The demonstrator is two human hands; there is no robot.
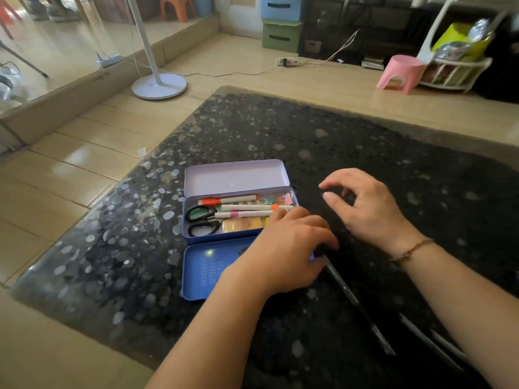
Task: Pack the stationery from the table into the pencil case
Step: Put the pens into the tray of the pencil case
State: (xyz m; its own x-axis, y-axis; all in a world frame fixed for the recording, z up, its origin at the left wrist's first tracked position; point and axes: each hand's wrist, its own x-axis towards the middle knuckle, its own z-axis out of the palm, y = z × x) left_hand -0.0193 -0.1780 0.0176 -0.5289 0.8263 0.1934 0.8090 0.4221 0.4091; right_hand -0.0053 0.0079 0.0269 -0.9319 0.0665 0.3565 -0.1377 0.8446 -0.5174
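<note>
Your pencil case (196,220) lies open on the dark speckled worktop (309,130), toward its left side. It has a pale lid (236,175) folded away from you, a middle tray, and a blue lid (207,268) folded toward you. In the tray you see three white markers (247,206) with orange and pink bands, black-handled scissors (202,220) at the left end, and some yellow flat thing (244,223) beside the scissors.

Your left hand (292,245) rests over the right end of the case, with fingers curled down and reaching the tray; what it holds, I cannot tell. Your right hand (362,206) hovers just beside the case, fingers loosely bent, holding nothing. The two hands are close but do not touch.

Some dark pens (356,301) lie on the worktop near you, between your forearms and under the right one.
</note>
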